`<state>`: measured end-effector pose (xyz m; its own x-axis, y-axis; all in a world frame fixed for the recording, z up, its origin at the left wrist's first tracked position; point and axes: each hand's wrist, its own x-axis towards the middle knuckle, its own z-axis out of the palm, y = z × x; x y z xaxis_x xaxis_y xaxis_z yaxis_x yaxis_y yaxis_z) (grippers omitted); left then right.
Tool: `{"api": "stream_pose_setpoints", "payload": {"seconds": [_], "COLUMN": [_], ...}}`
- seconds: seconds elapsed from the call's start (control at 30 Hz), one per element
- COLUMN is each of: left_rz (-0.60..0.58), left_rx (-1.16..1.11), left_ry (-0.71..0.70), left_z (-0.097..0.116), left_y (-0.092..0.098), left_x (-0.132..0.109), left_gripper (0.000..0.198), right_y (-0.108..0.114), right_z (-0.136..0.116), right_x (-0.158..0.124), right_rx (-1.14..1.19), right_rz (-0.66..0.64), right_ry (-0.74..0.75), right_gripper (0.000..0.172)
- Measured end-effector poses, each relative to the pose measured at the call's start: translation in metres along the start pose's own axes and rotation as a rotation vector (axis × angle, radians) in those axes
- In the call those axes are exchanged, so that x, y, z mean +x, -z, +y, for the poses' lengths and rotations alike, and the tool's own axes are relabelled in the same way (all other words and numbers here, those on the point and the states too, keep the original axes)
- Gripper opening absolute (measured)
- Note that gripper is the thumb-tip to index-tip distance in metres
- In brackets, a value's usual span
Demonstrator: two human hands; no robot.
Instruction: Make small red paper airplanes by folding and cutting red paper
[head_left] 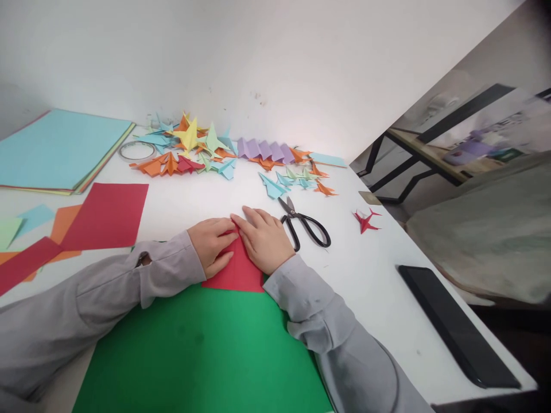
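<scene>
White desk (365, 275) is carrying a green sheet (202, 355); you're pressing the red paper (239, 272) on its top edge with left hand (210, 244) and right hand (264, 238), fingers (253, 216) lying flat, gripping nothing. Scissors (305, 225) sitting just beside right hand.

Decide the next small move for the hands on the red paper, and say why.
Probably slide both outward, pressing the paper flat: the left hand and right hand rest on the red paper, fingertips meeting near its top; the scissors lie apart.
</scene>
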<state>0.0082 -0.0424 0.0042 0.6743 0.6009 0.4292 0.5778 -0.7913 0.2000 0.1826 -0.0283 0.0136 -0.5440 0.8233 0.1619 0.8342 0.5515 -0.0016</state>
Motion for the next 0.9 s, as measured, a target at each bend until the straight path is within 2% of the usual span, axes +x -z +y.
{"api": "stream_pose_setpoints", "payload": {"seconds": [0.33,0.67,0.8,0.87,0.9], "left_rz": [0.002,0.092,0.067,-0.007,-0.085], "left_rx": [0.127,0.160,0.130,0.169,0.208], "left_ry": [-0.027,0.018,0.121,0.261,0.363], "left_z": [0.003,0.007,-0.001,-0.004,-0.004], "left_y": [0.007,0.021,0.033,0.037,0.037], "left_x": [-0.002,-0.021,-0.017,-0.006,0.000], "left_gripper": [0.031,0.026,0.029,0.031,0.031], "right_y": [0.000,0.000,-0.001,-0.001,-0.002], "right_z": [0.000,-0.001,0.000,0.000,0.000], "right_x": [-0.001,0.000,0.002,0.003,0.003], "right_rx": [-0.005,0.017,0.028,0.032,0.035], "right_rz": [0.025,0.016,0.005,0.004,0.006], "right_ry": [0.004,-0.014,-0.013,-0.006,-0.003], "right_gripper": [0.042,0.042,0.042,0.042,0.042]}}
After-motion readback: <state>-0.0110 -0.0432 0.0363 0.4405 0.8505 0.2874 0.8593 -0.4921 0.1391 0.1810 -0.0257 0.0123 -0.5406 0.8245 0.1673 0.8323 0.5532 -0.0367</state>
